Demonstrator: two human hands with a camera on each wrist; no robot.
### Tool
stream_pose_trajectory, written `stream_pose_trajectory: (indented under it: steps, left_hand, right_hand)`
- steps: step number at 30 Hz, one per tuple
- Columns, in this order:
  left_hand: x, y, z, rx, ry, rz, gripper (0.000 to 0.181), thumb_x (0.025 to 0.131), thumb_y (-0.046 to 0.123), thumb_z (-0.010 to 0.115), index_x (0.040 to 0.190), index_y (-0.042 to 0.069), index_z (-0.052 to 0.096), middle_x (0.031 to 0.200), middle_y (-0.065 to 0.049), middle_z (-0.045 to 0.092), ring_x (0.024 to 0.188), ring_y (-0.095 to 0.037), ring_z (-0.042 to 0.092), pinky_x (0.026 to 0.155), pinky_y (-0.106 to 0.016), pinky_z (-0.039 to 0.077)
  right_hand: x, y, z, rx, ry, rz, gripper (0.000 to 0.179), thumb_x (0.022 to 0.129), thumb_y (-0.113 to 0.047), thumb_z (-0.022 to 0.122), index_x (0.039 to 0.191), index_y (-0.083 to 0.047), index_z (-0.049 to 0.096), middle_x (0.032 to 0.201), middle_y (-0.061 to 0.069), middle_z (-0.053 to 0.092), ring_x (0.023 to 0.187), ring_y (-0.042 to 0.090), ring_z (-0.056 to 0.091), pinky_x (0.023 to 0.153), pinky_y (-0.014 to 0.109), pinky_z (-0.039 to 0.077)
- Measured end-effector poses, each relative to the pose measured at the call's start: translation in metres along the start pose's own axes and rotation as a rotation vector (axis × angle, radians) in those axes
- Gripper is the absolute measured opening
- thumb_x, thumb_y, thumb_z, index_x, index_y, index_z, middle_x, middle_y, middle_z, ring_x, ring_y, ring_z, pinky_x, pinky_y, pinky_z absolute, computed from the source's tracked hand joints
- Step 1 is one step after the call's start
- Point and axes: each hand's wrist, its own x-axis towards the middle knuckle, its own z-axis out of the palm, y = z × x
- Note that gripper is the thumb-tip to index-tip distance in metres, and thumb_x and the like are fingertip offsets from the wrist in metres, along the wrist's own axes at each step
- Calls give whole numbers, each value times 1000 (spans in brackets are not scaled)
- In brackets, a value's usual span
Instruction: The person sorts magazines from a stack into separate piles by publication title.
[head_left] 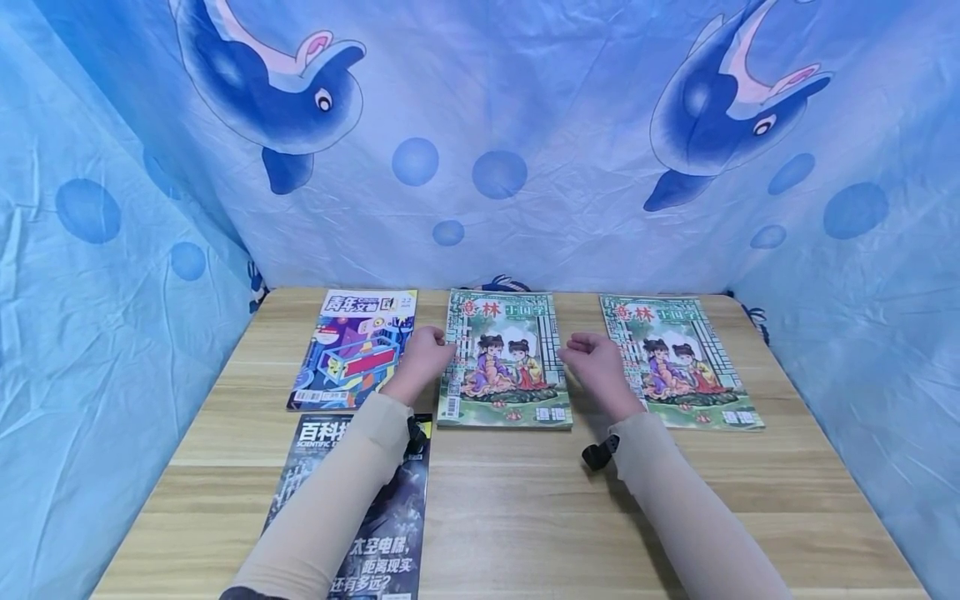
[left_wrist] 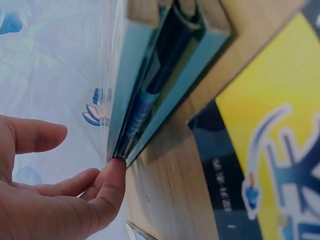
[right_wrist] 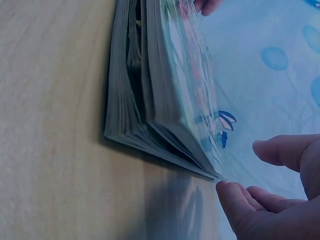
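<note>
- While both your hands flank the middle stack of magazines, the step in hand looks to be lining up its edges or getting set to pick it up; these pictures alone don't settle which.
- That stack lies on the table, face up, between the purple-covered magazine and the right-hand magazine, whose cover looks the same as the stack's own top cover.
- Your left hand is at the spine side, thumb well apart from the fingers; a fingertip seems to touch the spines, and nothing is pinched.
- Your right hand is at the opposite side, its thumb likewise spread from the fingers, a fingertip at or just beside the stack's edge.
- From the left wrist, you can see a dark spine sandwiched between paler ones, so the layers probably won't move as one solid block.
- Your next move would call for even, gentle pressure from both sides; if you lift, bring each thumb over the top cover and get fingers beneath the lowest layer, or the inner ones could slide.
</note>
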Motion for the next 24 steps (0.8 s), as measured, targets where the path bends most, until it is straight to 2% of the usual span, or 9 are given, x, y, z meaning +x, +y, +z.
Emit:
stream_pose_trajectory:
  steps: [7, 15, 19, 24]
  left_hand:
    - [3, 0, -1, -10, -21, -24, 51, 99, 20, 62, 141, -6, 52, 139, -23, 53, 123, -37, 52, 100, -51, 48]
    - [4, -2, 0, -27, -39, -71, 49, 99, 21, 60, 139, -6, 54, 133, -22, 57, 121, -35, 54, 100, -49, 48]
    - [4, -2, 0, -44, -46, -91, 45, 99, 19, 60, 135, -7, 56, 125, -20, 60, 115, -33, 56, 97, -48, 49]
    - [4, 1, 1, -41, -54, -97, 45, 98, 18, 61, 136, -7, 56, 127, -21, 59, 115, -33, 56, 97, -48, 49]
  right_hand:
    - [1, 0, 6, -25, -23, 17, 60, 93, -15, 74, 143, 6, 49, 133, 19, 59, 123, 33, 56, 101, 40, 48]
    - [3, 1, 8, -33, -41, 73, 59, 95, -19, 73, 145, 2, 50, 136, 17, 59, 126, 31, 55, 102, 43, 47]
    - [4, 1, 9, -38, -46, 74, 59, 95, -20, 73, 146, 1, 51, 138, 17, 58, 127, 31, 54, 102, 44, 48]
    - [6, 2, 9, -58, -42, 70, 59, 94, -21, 75, 144, 1, 53, 137, 17, 60, 125, 31, 57, 101, 43, 49]
